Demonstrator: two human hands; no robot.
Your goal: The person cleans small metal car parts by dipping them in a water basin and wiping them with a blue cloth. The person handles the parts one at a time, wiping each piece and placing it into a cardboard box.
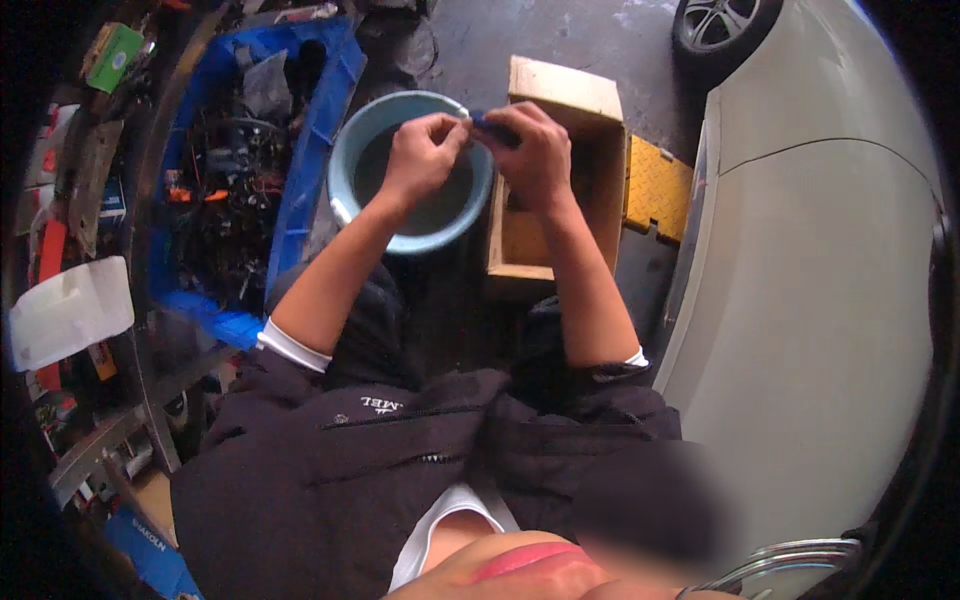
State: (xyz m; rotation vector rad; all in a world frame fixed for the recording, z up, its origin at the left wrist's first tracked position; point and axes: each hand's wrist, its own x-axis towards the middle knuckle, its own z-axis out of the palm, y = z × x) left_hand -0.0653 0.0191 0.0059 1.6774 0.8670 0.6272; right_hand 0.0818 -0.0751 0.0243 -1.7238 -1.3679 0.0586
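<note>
Blue, small and slim, a part [492, 126] pinched at upper centre of the frame between fingertips of both hands: left hand [422, 152] gripping one end, right hand [538, 155] closed round the other. Held above a light-blue basin [345, 160] of dark liquid. Right of that, an open cardboard box [565, 90]; upper left, a blue crate [300, 190] of cables; far right, a pale car body [810, 290].

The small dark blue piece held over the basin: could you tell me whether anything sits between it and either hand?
Nothing visible does. The left hand and right hand both pinch the small dark blue piece directly with their fingertips, above the rim of the light blue basin beside the wooden box.
</note>
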